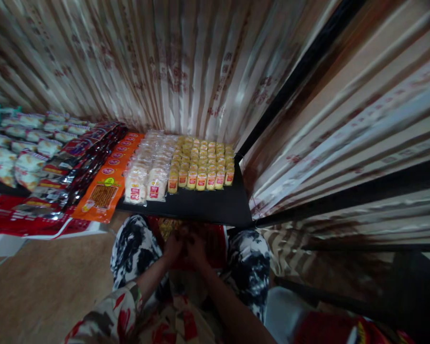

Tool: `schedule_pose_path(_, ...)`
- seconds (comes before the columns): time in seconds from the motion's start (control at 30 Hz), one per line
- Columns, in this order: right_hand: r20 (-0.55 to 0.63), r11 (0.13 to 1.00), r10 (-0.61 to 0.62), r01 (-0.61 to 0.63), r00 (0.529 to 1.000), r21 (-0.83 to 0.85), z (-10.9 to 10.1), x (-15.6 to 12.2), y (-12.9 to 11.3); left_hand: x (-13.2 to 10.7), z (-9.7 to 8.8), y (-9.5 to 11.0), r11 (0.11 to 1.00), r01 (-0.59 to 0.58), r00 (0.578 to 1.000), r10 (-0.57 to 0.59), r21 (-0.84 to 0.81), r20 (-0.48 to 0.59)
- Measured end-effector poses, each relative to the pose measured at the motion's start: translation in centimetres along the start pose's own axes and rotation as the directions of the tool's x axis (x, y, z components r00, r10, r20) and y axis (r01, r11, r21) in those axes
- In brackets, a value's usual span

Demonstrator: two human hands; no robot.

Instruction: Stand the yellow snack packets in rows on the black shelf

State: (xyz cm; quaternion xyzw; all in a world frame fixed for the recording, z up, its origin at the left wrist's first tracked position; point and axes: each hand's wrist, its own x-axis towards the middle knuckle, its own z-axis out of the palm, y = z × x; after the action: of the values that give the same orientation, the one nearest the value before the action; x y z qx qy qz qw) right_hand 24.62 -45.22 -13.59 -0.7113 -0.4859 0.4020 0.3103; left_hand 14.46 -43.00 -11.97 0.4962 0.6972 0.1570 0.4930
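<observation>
My left hand (174, 246) and my right hand (196, 249) are close together between my knees, below the edge of a black table (218, 203). Their fingers look curled inward, and in the dim light I cannot make out what they hold. Under and beyond them is a red package (217, 243), partly covered by my hands. Next to my left fingers shows a yellowish, shiny patch (168, 227), perhaps wrapped food. On the table just ahead stand rows of small yellow wrapped snacks (201, 179), beside white wrapped snacks (136, 184).
Left of these lie an orange snack packet (105, 196), a row of dark shiny packets (68, 167) and several white packets (30, 162). A striped curtain (186, 62) hangs behind. Dark frame bars (294, 81) slant at the right. Red packaging (326, 329) lies at the lower right.
</observation>
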Motion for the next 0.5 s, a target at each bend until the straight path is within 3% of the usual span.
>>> schedule_pose_path(0.2,-0.113,0.984,-0.174,0.177,0.978,0.021,-2.2,-2.8,-3.6,-3.2,-1.9,0.6,0.976,-0.213,0.965,0.203,-0.041,-0.165)
schedule_pose_path(0.33,-0.161,0.952,-0.303,0.308,0.939,0.005,-3.3,-4.3,-6.3,-5.0,-3.5,1.5,0.92,-0.384,0.899,0.356,-0.071,-0.257)
schedule_pose_path(0.5,-0.225,0.903,-0.414,0.429,0.882,0.021,-4.0,-3.6,-9.9,-5.4,-5.5,4.7,0.852,-0.521,0.802,0.471,-0.045,-0.366)
